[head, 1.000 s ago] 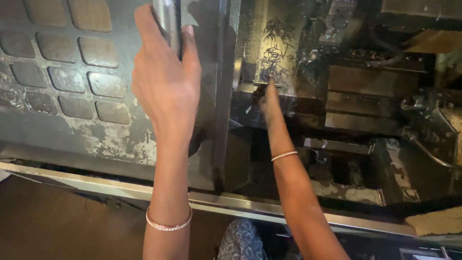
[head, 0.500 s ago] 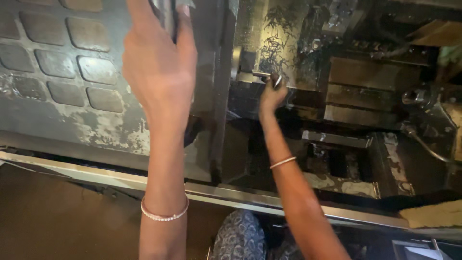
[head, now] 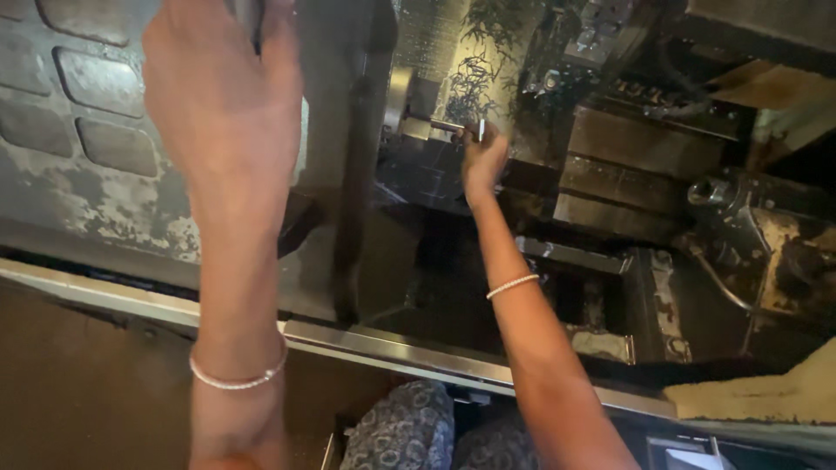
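1. The right hand (head: 482, 161) reaches into the machine, fingers closed round a short silver metal rod (head: 455, 127) jutting from the round grey metal chuck (head: 402, 100).
2. The left hand (head: 228, 104) is raised, wrapped round a bright metal door handle (head: 251, 16).
3. That handle sits on the worn grey panelled machine door (head: 96, 139).
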